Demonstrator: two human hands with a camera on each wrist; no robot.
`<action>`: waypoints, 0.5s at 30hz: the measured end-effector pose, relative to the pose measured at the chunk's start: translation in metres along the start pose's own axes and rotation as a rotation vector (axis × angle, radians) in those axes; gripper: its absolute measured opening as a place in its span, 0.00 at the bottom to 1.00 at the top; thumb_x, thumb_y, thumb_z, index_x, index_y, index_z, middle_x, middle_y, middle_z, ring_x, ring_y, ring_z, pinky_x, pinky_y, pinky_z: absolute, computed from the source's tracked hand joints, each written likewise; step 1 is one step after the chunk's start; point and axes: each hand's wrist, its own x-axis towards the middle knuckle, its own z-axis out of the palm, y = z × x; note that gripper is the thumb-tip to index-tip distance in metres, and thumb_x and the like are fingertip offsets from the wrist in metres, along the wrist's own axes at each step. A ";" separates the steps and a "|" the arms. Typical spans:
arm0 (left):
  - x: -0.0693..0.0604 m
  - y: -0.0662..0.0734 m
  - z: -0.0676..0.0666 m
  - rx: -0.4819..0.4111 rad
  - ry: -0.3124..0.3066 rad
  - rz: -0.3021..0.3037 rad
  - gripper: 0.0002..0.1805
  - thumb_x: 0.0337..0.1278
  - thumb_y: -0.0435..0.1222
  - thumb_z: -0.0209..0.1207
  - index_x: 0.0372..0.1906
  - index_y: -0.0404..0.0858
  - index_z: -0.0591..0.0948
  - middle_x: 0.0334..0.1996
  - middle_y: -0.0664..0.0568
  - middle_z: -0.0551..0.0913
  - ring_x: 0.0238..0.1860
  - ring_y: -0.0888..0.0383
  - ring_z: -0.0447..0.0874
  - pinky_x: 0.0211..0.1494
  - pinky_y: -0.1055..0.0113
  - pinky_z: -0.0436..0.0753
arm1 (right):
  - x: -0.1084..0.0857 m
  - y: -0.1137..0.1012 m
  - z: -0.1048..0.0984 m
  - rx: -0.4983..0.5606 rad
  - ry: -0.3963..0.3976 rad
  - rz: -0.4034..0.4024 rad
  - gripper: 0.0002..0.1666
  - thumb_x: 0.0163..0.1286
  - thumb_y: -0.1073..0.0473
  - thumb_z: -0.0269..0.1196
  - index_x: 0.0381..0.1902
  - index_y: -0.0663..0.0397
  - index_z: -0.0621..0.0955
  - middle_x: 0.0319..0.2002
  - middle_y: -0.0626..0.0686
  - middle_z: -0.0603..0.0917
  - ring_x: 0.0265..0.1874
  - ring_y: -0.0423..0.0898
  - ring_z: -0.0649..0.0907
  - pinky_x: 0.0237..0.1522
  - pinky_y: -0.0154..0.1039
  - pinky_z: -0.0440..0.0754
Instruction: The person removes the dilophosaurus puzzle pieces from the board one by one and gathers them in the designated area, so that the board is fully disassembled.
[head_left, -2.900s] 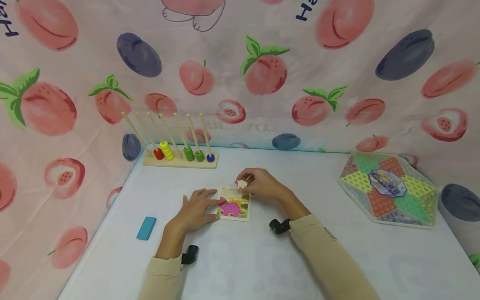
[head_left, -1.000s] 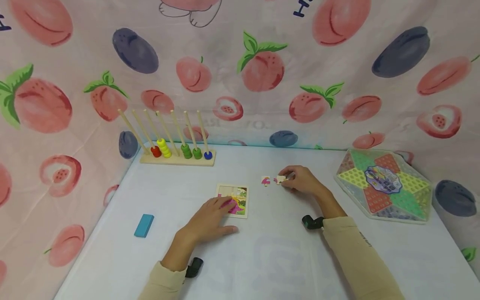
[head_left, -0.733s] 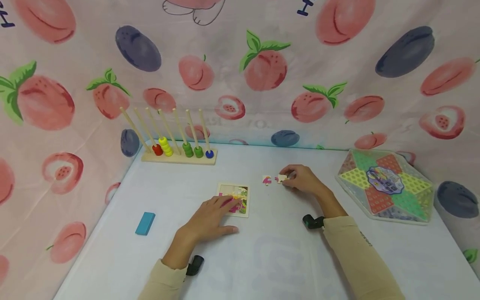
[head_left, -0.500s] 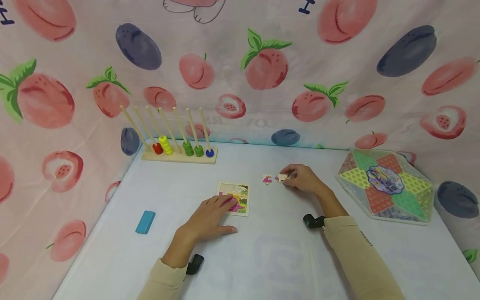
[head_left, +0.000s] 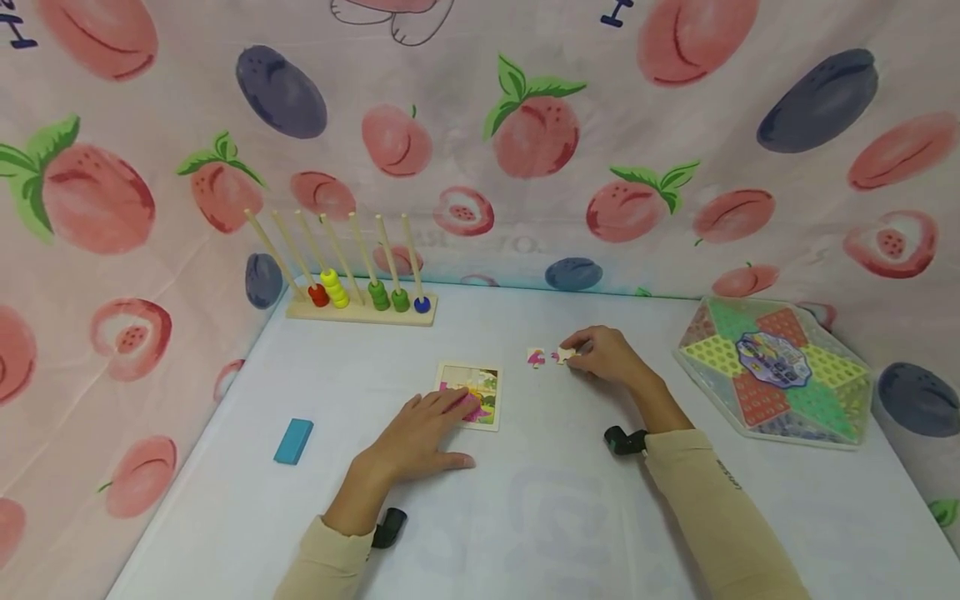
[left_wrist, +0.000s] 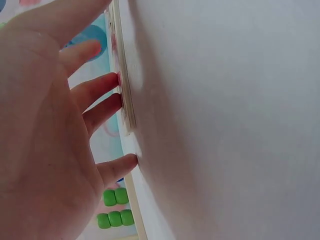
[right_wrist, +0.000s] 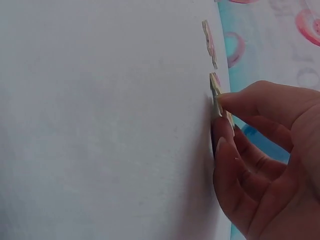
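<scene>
A small square wooden jigsaw puzzle (head_left: pixel 491 421) with a pink dinosaur picture lies at mid-table in the head view. Spread over its lower left part, my left hand (head_left: pixel 411 435) rests its fingertips on the picture and covers some of it. In the left wrist view, those fingertips meet the edge of the puzzle board (left_wrist: pixel 126 95). To the right, my right hand (head_left: pixel 609 357) pinches a pale jigsaw piece (head_left: pixel 565 356) low at the table. A second pink-and-white jigsaw piece (head_left: pixel 536 358) lies just left of it. The right wrist view has thumb and finger on the held piece (right_wrist: pixel 215 86).
A wooden bead abacus (head_left: pixel 360 312) with upright pegs stands at the back left. Nearer on the left lies a blue block (head_left: pixel 293 442). A clear hexagonal case (head_left: pixel 776 375) with coloured panels sits at the right. A fruit-print cloth (head_left: pixel 457 125) hangs behind the white table.
My right hand has moved right, from the puzzle's upper corner to the loose pieces. My left hand has slid from the puzzle's left edge onto its picture. Over the last second both stay nearly still.
</scene>
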 end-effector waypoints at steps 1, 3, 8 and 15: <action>0.000 0.000 0.000 -0.007 0.001 0.005 0.45 0.56 0.61 0.67 0.77 0.53 0.67 0.80 0.51 0.62 0.81 0.45 0.59 0.81 0.36 0.58 | 0.000 0.000 0.000 -0.019 0.009 -0.006 0.17 0.64 0.62 0.68 0.52 0.58 0.87 0.48 0.61 0.86 0.29 0.47 0.83 0.34 0.37 0.83; 0.001 0.000 0.000 -0.018 0.000 0.012 0.42 0.56 0.60 0.67 0.75 0.56 0.69 0.80 0.50 0.62 0.81 0.44 0.59 0.81 0.34 0.56 | 0.000 0.001 0.000 -0.053 0.026 -0.025 0.16 0.64 0.61 0.68 0.50 0.57 0.88 0.49 0.61 0.88 0.39 0.51 0.85 0.44 0.44 0.84; 0.004 -0.003 0.000 -0.021 0.003 0.008 0.36 0.56 0.58 0.68 0.71 0.60 0.74 0.78 0.50 0.65 0.80 0.41 0.60 0.81 0.32 0.53 | 0.000 0.005 0.002 -0.085 0.052 -0.048 0.14 0.65 0.59 0.69 0.48 0.55 0.89 0.50 0.59 0.89 0.53 0.56 0.83 0.59 0.55 0.80; 0.010 -0.010 -0.002 -0.035 0.013 0.048 0.35 0.53 0.53 0.72 0.68 0.59 0.78 0.75 0.49 0.67 0.77 0.44 0.63 0.79 0.30 0.55 | 0.000 -0.002 0.005 -0.088 0.105 -0.097 0.17 0.65 0.58 0.69 0.52 0.52 0.86 0.47 0.57 0.86 0.44 0.51 0.82 0.50 0.47 0.82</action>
